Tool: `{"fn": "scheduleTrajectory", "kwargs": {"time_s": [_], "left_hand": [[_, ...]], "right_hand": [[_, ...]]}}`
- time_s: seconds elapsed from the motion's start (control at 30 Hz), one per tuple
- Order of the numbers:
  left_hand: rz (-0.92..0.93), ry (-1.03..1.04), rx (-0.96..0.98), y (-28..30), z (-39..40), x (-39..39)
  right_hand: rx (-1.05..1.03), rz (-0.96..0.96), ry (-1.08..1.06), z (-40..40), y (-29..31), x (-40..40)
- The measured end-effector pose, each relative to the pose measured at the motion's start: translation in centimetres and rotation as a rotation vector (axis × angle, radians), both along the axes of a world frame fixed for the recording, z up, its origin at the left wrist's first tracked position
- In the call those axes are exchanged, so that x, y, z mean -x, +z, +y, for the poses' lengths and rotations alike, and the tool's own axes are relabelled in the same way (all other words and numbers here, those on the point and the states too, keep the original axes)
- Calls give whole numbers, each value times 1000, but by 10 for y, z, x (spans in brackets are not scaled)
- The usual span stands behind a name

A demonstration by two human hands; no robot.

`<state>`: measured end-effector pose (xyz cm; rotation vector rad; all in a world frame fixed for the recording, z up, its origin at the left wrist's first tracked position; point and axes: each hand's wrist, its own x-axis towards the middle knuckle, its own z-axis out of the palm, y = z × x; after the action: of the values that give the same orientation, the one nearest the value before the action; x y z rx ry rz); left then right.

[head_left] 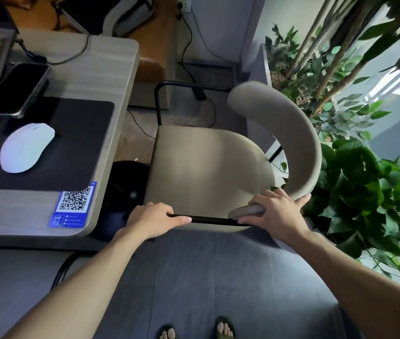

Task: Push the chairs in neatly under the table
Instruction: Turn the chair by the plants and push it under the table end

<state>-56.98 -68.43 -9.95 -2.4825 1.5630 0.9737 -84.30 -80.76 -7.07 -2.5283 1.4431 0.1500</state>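
Note:
A beige padded chair (206,167) with a curved backrest and a thin black metal frame stands beside the right end of the grey wooden table (111,77), its seat clear of the tabletop. My left hand (155,218) grips the near black frame bar. My right hand (274,211) is closed over the near padded end of the backrest where it meets that bar. The chair's backrest curves round on the right, toward the plants.
On the table lie a white mouse (26,146) on a dark mat, a phone (15,89), a laptop corner and a QR sticker (74,204). Leafy plants (365,192) crowd the right side. Cables and a black round object (128,177) lie on the floor under the table edge.

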Motion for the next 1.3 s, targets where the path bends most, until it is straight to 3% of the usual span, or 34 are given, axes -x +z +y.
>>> {"fn": "scheduleTrajectory", "kwargs": {"time_s": [0.33,0.5,0.57,0.7,0.77,0.9,1.0,1.07,1.3], "left_hand": [[-10,72,-42,6,7,-12],[-87,36,13,10,17,-13],[-163,-56,138,9,19,-9],[-204,-163,286,7,20,5],[-248,-191,302,6,20,10],[-280,-171,288,8,20,12],[-304,-151,264,10,18,14],[-309,-150,238,12,15,14],[-290,-107,179,11,6,1]], "right_hand": [[67,-11,45,2,2,-21],[-21,26,14,8,10,-35],[-39,-64,-126,9,9,-37],[6,-530,-631,11,14,-42],[-43,-672,-758,10,15,-50],[-139,-678,-1129,-10,16,-63],[-390,-594,-1454,-17,15,-59],[-598,-774,-1492,-16,8,-55],[-627,-916,-1409,-14,2,-56]]}}
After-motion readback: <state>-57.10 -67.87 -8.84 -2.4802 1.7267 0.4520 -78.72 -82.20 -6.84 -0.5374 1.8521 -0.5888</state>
